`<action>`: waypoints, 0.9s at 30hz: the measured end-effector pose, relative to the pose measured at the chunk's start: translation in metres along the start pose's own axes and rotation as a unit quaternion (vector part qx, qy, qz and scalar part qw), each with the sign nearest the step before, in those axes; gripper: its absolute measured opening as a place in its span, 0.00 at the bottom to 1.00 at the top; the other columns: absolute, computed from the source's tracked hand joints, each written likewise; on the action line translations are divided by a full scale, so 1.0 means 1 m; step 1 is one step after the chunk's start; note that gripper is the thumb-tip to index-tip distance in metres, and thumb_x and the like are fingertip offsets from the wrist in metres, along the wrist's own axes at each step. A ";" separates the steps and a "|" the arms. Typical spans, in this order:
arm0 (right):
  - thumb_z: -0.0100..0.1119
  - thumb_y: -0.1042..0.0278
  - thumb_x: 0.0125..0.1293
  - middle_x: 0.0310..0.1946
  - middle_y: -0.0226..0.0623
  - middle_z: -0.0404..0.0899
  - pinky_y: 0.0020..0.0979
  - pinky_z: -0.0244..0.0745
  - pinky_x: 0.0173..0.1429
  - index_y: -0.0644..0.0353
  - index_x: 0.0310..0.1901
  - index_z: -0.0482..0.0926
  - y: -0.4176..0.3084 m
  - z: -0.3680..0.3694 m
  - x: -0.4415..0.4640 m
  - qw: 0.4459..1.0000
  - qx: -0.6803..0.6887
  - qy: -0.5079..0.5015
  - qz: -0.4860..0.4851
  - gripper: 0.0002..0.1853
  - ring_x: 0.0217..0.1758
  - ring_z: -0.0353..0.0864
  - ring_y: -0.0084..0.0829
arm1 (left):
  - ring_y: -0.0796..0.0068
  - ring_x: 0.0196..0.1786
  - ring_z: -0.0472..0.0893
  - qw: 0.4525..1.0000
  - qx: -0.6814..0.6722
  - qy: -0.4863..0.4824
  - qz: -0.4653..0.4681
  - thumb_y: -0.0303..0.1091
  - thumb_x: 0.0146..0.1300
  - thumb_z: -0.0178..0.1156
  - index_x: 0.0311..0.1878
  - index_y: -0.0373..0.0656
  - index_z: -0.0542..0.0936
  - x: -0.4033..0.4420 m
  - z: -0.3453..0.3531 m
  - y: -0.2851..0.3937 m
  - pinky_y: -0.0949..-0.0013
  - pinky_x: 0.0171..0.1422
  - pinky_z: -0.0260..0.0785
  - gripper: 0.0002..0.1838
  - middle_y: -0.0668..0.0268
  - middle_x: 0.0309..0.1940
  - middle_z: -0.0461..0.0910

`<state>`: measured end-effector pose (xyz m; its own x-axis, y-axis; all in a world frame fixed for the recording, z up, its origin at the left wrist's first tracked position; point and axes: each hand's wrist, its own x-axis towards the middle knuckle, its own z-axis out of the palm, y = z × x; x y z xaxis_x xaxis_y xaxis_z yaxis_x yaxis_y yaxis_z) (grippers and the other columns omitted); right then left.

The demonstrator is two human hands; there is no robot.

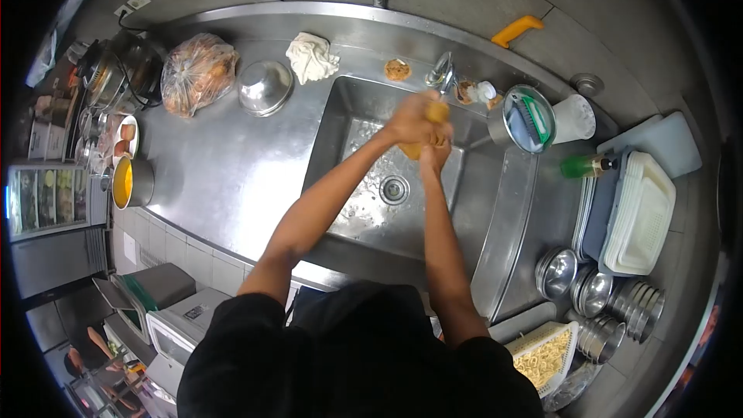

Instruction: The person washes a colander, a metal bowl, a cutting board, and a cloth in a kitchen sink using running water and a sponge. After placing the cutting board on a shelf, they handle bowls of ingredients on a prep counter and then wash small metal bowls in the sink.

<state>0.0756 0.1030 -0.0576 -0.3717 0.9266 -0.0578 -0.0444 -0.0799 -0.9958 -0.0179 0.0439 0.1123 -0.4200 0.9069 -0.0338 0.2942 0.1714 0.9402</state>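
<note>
Both my hands are together over the upper right part of the steel sink [333,147], just below the faucet [441,73]. My left hand [412,118] is closed on a yellow sponge-like item [436,112], blurred by motion. My right hand [437,151] is pressed against it from below, closed round more of the yellow material. Whether this is one piece or two cannot be told. Wet patches and a drain [394,190] show in the basin beneath.
Left of the sink are a white cloth [312,57], a metal lid [265,87], a bag [199,75] and a pot [133,183]. To the right stand a metal container [524,118], a green bottle [584,166], trays [638,213] and stacked bowls [557,272].
</note>
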 end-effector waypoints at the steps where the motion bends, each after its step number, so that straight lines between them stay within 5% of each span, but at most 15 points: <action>1: 0.64 0.77 0.54 0.43 0.36 0.78 0.27 0.75 0.48 0.64 0.52 0.73 -0.006 0.001 0.009 0.995 0.080 -0.002 0.061 0.22 0.44 0.79 0.28 | 0.61 0.43 0.81 1.000 0.003 0.000 0.001 0.29 0.49 0.72 0.44 0.42 0.74 -0.003 -0.006 -0.021 0.59 0.50 0.71 0.20 0.58 0.37 0.81; 3: 0.61 0.78 0.55 0.41 0.36 0.79 0.28 0.76 0.46 0.64 0.49 0.74 -0.018 0.011 0.019 0.991 0.122 -0.022 0.042 0.17 0.41 0.80 0.28 | 0.65 0.48 0.80 0.914 -0.341 0.187 -0.118 0.37 0.56 0.67 0.45 0.42 0.76 -0.001 -0.003 -0.096 0.59 0.55 0.70 0.16 0.61 0.44 0.81; 4: 0.57 0.80 0.57 0.38 0.35 0.79 0.28 0.77 0.44 0.64 0.45 0.74 -0.027 0.016 0.021 0.986 0.160 -0.042 0.024 0.13 0.39 0.80 0.29 | 0.65 0.48 0.80 0.914 -0.340 0.188 -0.116 0.37 0.56 0.67 0.45 0.42 0.76 -0.003 0.014 -0.108 0.59 0.55 0.70 0.16 0.61 0.44 0.81; 6: 0.55 0.78 0.63 0.47 0.41 0.78 0.33 0.76 0.52 0.65 0.54 0.72 -0.047 0.038 0.010 0.980 0.179 -0.003 0.083 0.17 0.48 0.79 0.32 | 0.63 0.49 0.79 0.713 -0.623 0.279 -0.158 0.43 0.59 0.63 0.46 0.40 0.77 -0.003 0.059 -0.108 0.59 0.58 0.70 0.18 0.60 0.44 0.80; 8: 0.55 0.78 0.59 0.46 0.40 0.77 0.31 0.76 0.51 0.65 0.50 0.71 -0.052 0.035 -0.006 0.914 0.398 -0.028 0.071 0.16 0.48 0.80 0.32 | 0.62 0.49 0.79 0.681 -0.693 0.180 -0.151 0.46 0.60 0.60 0.49 0.40 0.76 -0.006 0.054 -0.090 0.57 0.59 0.69 0.21 0.59 0.46 0.79; 9: 0.58 0.77 0.58 0.54 0.43 0.74 0.35 0.73 0.58 0.64 0.60 0.66 -0.048 0.024 -0.004 0.924 0.372 -0.064 0.068 0.26 0.55 0.77 0.37 | 0.60 0.50 0.79 0.644 -0.748 0.073 -0.140 0.49 0.62 0.58 0.52 0.39 0.76 -0.003 0.051 -0.083 0.55 0.60 0.69 0.24 0.57 0.47 0.79; 10: 0.58 0.77 0.58 0.54 0.43 0.74 0.35 0.73 0.58 0.64 0.60 0.66 -0.044 0.011 0.001 0.925 0.368 -0.066 0.066 0.26 0.55 0.77 0.37 | 0.60 0.50 0.79 0.642 -0.751 0.072 -0.138 0.49 0.62 0.58 0.52 0.39 0.76 -0.001 0.046 -0.078 0.55 0.60 0.69 0.24 0.57 0.47 0.79; 11: 0.59 0.76 0.59 0.57 0.44 0.71 0.37 0.70 0.61 0.63 0.63 0.63 -0.062 0.000 -0.001 0.983 0.137 -0.116 -0.032 0.30 0.58 0.74 0.40 | 0.58 0.51 0.78 0.651 -0.747 0.068 -0.119 0.49 0.62 0.57 0.50 0.41 0.76 0.005 0.040 -0.077 0.52 0.61 0.68 0.22 0.58 0.47 0.79; 13: 0.63 0.72 0.60 0.65 0.45 0.62 0.41 0.61 0.69 0.62 0.66 0.59 -0.082 -0.021 -0.007 0.916 -0.327 -0.091 -0.213 0.34 0.66 0.65 0.43 | 0.60 0.48 0.79 0.662 -0.738 0.066 -0.109 0.48 0.62 0.58 0.45 0.44 0.76 0.019 0.030 -0.076 0.50 0.57 0.71 0.18 0.59 0.44 0.79; 14: 0.63 0.72 0.60 0.65 0.45 0.62 0.41 0.61 0.69 0.62 0.66 0.59 -0.082 -0.030 -0.004 0.916 -0.329 -0.090 -0.214 0.34 0.66 0.65 0.43 | 0.60 0.48 0.79 0.662 -0.739 0.064 -0.109 0.48 0.62 0.58 0.45 0.44 0.76 0.026 0.027 -0.074 0.50 0.57 0.71 0.18 0.59 0.44 0.79; 16: 0.67 0.58 0.59 0.69 0.45 0.56 0.45 0.58 0.69 0.59 0.67 0.58 -0.070 -0.050 0.012 0.958 0.057 -0.276 0.052 0.39 0.70 0.60 0.44 | 0.63 0.40 0.81 0.748 -0.655 0.071 -0.082 0.45 0.61 0.60 0.44 0.42 0.76 0.036 0.020 -0.067 0.57 0.47 0.76 0.17 0.60 0.40 0.79; 18: 0.65 0.45 0.58 0.68 0.44 0.58 0.52 0.57 0.69 0.57 0.67 0.59 -0.067 -0.055 0.031 0.940 0.217 -0.212 0.156 0.41 0.70 0.60 0.44 | 0.67 0.36 0.81 0.751 -0.650 0.030 -0.113 0.40 0.60 0.63 0.44 0.42 0.75 0.038 0.018 -0.059 0.62 0.42 0.77 0.15 0.63 0.37 0.79; 20: 0.60 0.39 0.59 0.66 0.42 0.60 0.55 0.57 0.69 0.56 0.64 0.61 -0.073 -0.055 0.044 0.775 0.450 -0.315 0.312 0.39 0.70 0.60 0.43 | 0.69 0.38 0.80 0.813 -0.575 0.013 -0.087 0.39 0.57 0.67 0.43 0.44 0.74 0.030 0.031 -0.050 0.63 0.44 0.76 0.16 0.64 0.35 0.78; 24: 0.55 0.46 0.65 0.55 0.42 0.72 0.43 0.71 0.58 0.60 0.59 0.67 -0.072 -0.041 0.043 0.709 0.384 -0.498 0.320 0.29 0.57 0.73 0.40 | 0.72 0.33 0.79 0.810 -0.579 0.010 -0.090 0.33 0.55 0.69 0.43 0.43 0.75 0.025 0.030 -0.036 0.67 0.39 0.75 0.16 0.65 0.32 0.78; 27: 0.59 0.54 0.63 0.40 0.41 0.77 0.31 0.76 0.38 0.62 0.53 0.70 -0.064 -0.039 0.052 0.747 0.225 -0.499 0.378 0.24 0.38 0.79 0.32 | 0.73 0.31 0.79 0.882 -0.452 0.040 -0.123 0.27 0.52 0.67 0.41 0.42 0.77 0.032 0.026 -0.049 0.68 0.37 0.75 0.13 0.66 0.30 0.79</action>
<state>0.0951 0.1701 0.0005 -0.9442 -0.1624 -0.2866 0.3041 -0.7643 -0.5686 -0.0235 0.0747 0.0563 -0.4448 0.8492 -0.2846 -0.6050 -0.0506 0.7946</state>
